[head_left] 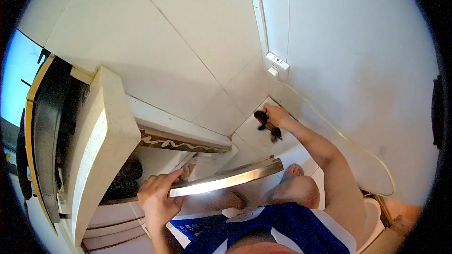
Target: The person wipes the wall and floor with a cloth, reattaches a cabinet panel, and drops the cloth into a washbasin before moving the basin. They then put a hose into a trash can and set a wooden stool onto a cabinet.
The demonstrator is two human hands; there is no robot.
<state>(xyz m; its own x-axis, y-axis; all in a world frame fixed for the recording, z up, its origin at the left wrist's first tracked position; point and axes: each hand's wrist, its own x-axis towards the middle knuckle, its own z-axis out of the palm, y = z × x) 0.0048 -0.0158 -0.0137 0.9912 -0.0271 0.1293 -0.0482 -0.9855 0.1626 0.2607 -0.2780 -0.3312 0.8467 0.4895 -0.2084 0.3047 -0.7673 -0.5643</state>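
Observation:
My left hand (157, 198) grips the near end of a cabinet door (226, 179) with a shiny metal edge, which stands swung out in front of my body. Low in the corner by the wall, my right hand (277, 115) is closed on a dark, crumpled, cloth-like thing (268, 126) with black and reddish-brown patches. It hangs down over the pale floor tiles; its exact kind is hard to make out. Behind the door, the cabinet opening (162, 157) shows partly, with dark things inside.
A pale countertop (101, 131) with a thick edge juts out on the left, carrying a black appliance with a gold rim (47, 131). On the right wall sits a socket (277, 63), its yellowish cord (336, 129) trailing down. My bare foot (295, 170) is beyond the door.

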